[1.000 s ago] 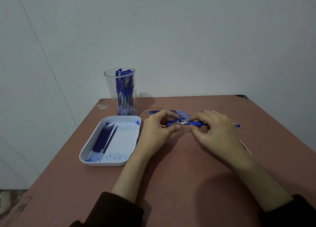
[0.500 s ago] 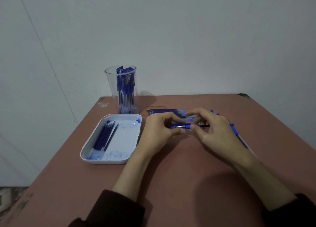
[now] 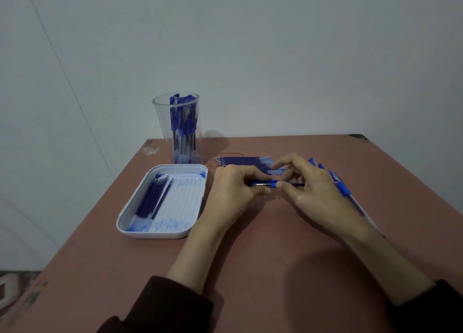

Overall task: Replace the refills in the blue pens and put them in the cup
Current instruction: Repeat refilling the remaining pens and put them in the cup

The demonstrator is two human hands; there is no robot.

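"Two hands, entry one. Condition?"

"Left hand [image 3: 233, 189]: fingers and thumb curled, pinching one end of a blue pen [image 3: 274, 184]. Right hand [image 3: 315, 192]: thumb against the pen's blue section, fingers curled behind it, gripping the other end. Both wear dark sleeves."

"Location of that pen?"

"Level, crosswise between the two hands, near the middle of the brown table [image 3: 263, 270]. Whether it touches the tabletop, I cannot tell."

"Entry two, the cup [image 3: 161, 127]?"

"Clear, tall, upright at the table's far left edge, against the pale wall. Contents: a bundle of pens [image 3: 183, 127], blue caps up."

"Tray?"

"White tray [image 3: 155, 235], just in front of the cup, left of the left hand. Contents: a group of dark blue refills [image 3: 152, 197] along its left side (blue ink smears at the near and far ends)."

"Loose stock?"

"A row of refills [image 3: 245, 161] lying side by side on the table, beyond the hands, tips pointing left. Further capped pens [image 3: 340, 187] lie to the right, partly hidden behind the right hand."
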